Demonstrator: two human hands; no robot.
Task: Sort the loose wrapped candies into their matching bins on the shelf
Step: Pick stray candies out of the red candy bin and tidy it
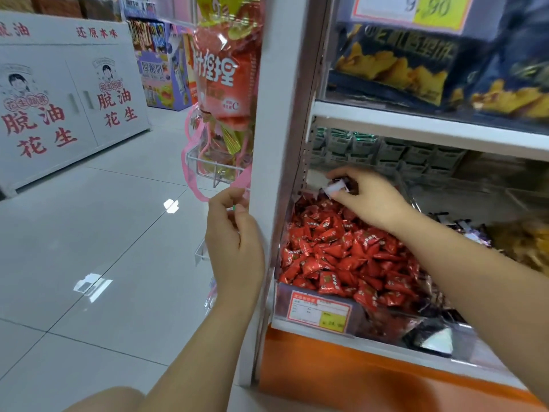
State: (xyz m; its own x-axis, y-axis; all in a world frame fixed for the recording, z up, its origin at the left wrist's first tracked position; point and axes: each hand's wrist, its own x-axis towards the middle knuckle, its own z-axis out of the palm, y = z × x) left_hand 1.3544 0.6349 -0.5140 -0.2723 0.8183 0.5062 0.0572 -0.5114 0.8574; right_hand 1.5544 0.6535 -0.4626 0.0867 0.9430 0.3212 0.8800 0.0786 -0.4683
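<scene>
Wrapped candies in red foil, far too many to count, heaped one clear bin at the left end of the shelf, with a single price label on its front wall. A second bin of darker sweets sat just beside it to the right. Of the two hands, the right hand hovered above the back of the red heap, its grip narrowed on one dark-and-white candy, pinched at the wrapper. The left hand was outside the shelf post, its fingers curled and its grip pinching one small green-tipped piece; what that was could not be told. The likeliest slip was the odd candy falling from so light a pinch straight into the red pile, where it did not seem to belong. The right forearm also lay low over the heap, so a careless sweep toward the neighbouring bin might have pushed red ones over the front wall.
</scene>
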